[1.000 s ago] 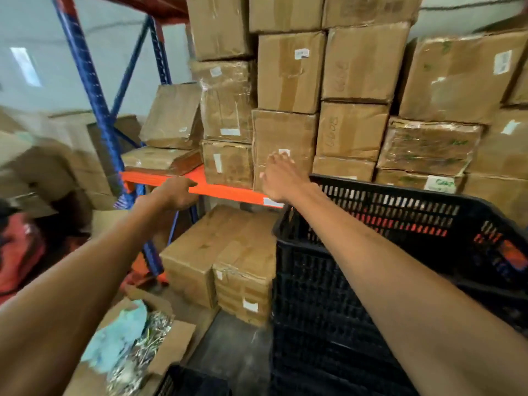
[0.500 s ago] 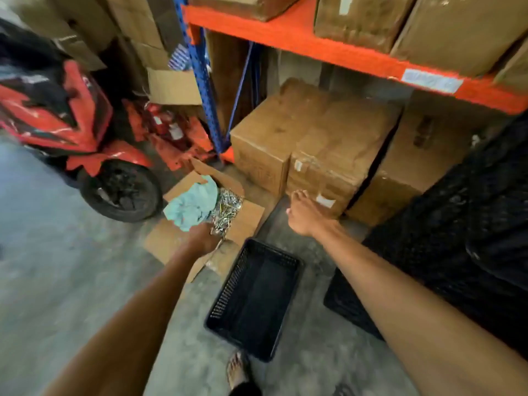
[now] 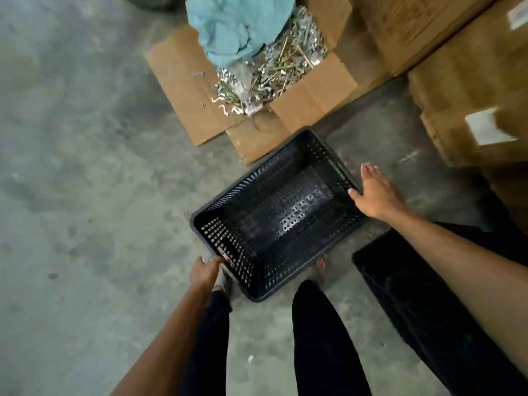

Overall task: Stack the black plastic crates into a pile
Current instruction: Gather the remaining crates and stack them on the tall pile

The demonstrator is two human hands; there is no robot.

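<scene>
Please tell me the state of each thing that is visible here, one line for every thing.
Black crate: upright on the floor, open side up, nothing in it.
Left hand: closed on the crate's near corner.
Right hand: open, fingers spread, at the crate's far rim.
Second black crate: on the floor to the right, partly hidden by the arm.
Cardboard box: flaps open, full of scraps.
Blue cloth: crumpled on top of the scraps.

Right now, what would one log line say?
left hand: gripping black plastic crate rim | right hand: open at far rim | crate: on floor
</scene>
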